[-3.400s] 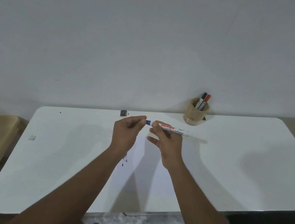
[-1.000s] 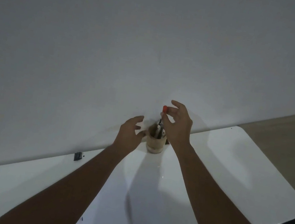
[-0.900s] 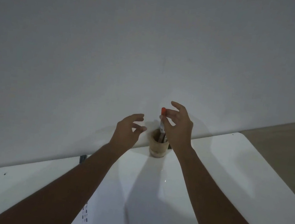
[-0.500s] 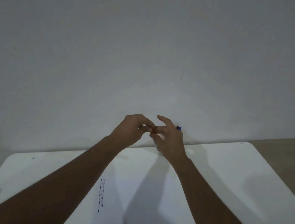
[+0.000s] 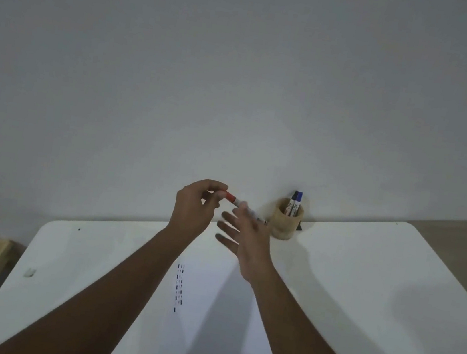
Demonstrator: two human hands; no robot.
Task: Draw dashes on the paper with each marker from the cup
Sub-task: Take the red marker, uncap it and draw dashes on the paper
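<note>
Since half a second ago my hands have drawn back from the cup and parted, and the red-capped marker (image 5: pixel 244 206) now shows between them. Nearest me, the paper (image 5: pixel 206 317) lies on the white table (image 5: pixel 361 284) between my forearms, with short columns of dark dashes (image 5: pixel 179 287) near its left edge. Farther out, my right hand (image 5: pixel 243 233) holds the marker's barrel, fingers spread wide and blurred. My left hand (image 5: pixel 196 209) pinches the red cap end, fingers curled narrow around it. I cannot tell whether the cap has come loose. Beyond, against the wall, the wooden cup (image 5: pixel 287 219) stands upright holding a black marker (image 5: pixel 292 202) and a blue marker (image 5: pixel 297 204).
</note>
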